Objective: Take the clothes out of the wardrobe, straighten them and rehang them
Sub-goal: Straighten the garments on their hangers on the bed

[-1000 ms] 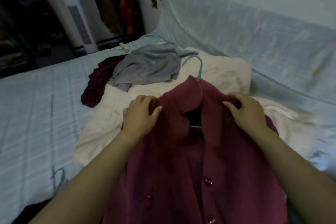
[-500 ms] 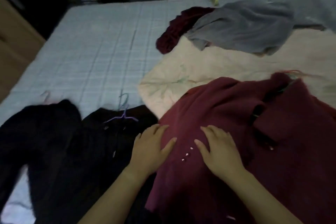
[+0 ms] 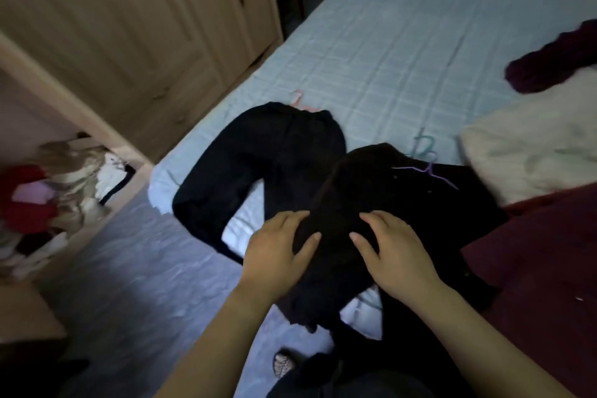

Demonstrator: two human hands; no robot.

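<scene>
Two black garments lie on the bed's near edge. My left hand (image 3: 276, 254) and my right hand (image 3: 395, 255) rest flat, fingers spread, on the sleeve of the nearer black garment (image 3: 371, 191), which carries a purple hanger (image 3: 429, 170). The other black garment (image 3: 258, 152) lies to the left with a pink hanger (image 3: 300, 100) at its top. The maroon shirt (image 3: 542, 255) lies at the right edge. The open wardrobe (image 3: 64, 191) with piled clothes stands at the left.
The bed (image 3: 403, 52) has a pale blue checked sheet. A cream blanket (image 3: 529, 152) and a dark red garment (image 3: 549, 64) lie at right. A teal hanger (image 3: 423, 145) lies by the blanket. Closed wooden wardrobe doors (image 3: 129, 26) stand at left; grey floor (image 3: 135, 284) below.
My view has swung left from the maroon shirt to the black garments. Both hands have left the maroon shirt and now lie on the nearer black garment.
</scene>
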